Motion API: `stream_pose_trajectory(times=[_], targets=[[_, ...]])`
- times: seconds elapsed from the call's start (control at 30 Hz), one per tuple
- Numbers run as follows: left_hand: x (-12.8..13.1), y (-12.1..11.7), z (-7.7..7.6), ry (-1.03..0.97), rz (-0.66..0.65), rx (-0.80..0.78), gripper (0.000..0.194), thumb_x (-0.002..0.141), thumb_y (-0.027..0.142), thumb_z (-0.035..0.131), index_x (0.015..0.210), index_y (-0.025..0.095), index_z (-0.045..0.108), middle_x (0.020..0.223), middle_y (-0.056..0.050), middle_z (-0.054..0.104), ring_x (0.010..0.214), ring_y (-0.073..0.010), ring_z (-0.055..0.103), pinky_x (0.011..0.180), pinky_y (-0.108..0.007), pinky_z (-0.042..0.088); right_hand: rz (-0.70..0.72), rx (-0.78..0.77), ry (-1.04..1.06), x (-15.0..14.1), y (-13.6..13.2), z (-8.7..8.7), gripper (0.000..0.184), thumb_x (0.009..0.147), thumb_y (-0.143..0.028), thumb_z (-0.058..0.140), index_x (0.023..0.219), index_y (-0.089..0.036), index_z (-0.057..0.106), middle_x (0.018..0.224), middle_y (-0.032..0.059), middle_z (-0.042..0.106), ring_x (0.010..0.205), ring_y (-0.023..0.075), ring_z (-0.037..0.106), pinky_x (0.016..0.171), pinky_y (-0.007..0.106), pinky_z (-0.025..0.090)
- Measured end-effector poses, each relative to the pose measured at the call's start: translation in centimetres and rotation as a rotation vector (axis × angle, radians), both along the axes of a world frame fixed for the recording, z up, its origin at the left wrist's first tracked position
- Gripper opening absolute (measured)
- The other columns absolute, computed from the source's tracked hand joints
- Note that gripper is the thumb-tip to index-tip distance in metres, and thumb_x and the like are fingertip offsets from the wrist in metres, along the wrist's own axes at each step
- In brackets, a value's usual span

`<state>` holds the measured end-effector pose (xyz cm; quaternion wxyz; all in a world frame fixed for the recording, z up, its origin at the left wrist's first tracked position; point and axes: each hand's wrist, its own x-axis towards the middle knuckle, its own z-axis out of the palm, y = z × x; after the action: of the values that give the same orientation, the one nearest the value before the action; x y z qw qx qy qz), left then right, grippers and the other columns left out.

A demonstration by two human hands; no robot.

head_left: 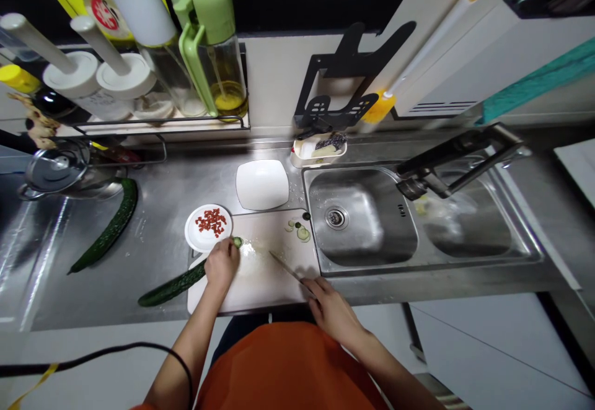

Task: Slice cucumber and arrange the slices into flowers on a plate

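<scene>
My left hand is closed round a long dark green cucumber, near its cut end, over the left side of a white cutting board. In my right hand is a knife, its blade lying low across the board and pointing left, apart from the cucumber. Several thin cucumber slices and end bits lie at the board's far right corner. Beside my left hand, a small white plate with diced red pieces rests at the board's far left corner. Wet spots shine on the board.
Behind the board stands a white square dish. Another cucumber lies on the steel counter at left, near a lidded pot. To the right is a double sink with a faucet. An oil bottle stands on the rack.
</scene>
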<state>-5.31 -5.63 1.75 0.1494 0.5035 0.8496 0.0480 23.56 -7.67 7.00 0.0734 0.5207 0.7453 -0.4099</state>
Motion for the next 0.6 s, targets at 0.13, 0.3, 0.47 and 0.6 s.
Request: stream_pose_trajectory(times=[0.13, 0.3, 0.47, 0.6], targets=[[-0.1, -0.1, -0.2, -0.016, -0.007, 0.009, 0.023, 0.087, 0.032, 0.047, 0.099, 0.023, 0.065, 0.094, -0.006, 0.068, 0.074, -0.0176, 0.06, 0.06, -0.026, 0.034, -0.078, 0.12, 0.11, 0.6, -0.8, -1.5, 0.052, 0.087, -0.014, 0.033, 0.138, -0.019, 0.04, 0.128, 0.0141, 0.041, 0.097, 0.0161, 0.056, 0.091, 0.031, 0.045], [-0.3, -0.1, -0.5, -0.016, -0.004, 0.017, 0.024, 0.087, 0.033, 0.047, 0.1, 0.024, 0.065, 0.096, -0.006, 0.068, 0.075, -0.0181, 0.061, 0.061, -0.026, 0.035, -0.134, 0.234, -0.045, -0.8, -0.8, -4.2, 0.061, 0.083, -0.005, 0.03, 0.142, -0.019, 0.033, 0.133, 0.0154, 0.037, 0.107, 0.0191, 0.051, 0.094, 0.037, 0.042], [-0.2, -0.1, -0.4, -0.032, -0.011, 0.016, 0.027, 0.087, 0.033, 0.047, 0.104, 0.023, 0.065, 0.099, -0.007, 0.068, 0.077, -0.0178, 0.061, 0.063, -0.026, 0.036, -0.174, 0.301, -0.143, -2.3, -0.7, -6.9, 0.053, 0.088, -0.011, 0.03, 0.141, -0.015, 0.034, 0.136, 0.0189, 0.037, 0.118, 0.0239, 0.046, 0.096, 0.038, 0.04], [-0.2, 0.0, -0.4, -0.037, -0.006, 0.009, 0.027, 0.088, 0.032, 0.047, 0.105, 0.022, 0.066, 0.1, -0.008, 0.068, 0.079, -0.0178, 0.061, 0.064, -0.025, 0.038, -0.175, 0.352, -0.174, -2.9, -0.5, -8.2, 0.052, 0.089, -0.012, 0.03, 0.141, -0.012, 0.033, 0.137, 0.0198, 0.038, 0.125, 0.0259, 0.04, 0.097, 0.04, 0.039]])
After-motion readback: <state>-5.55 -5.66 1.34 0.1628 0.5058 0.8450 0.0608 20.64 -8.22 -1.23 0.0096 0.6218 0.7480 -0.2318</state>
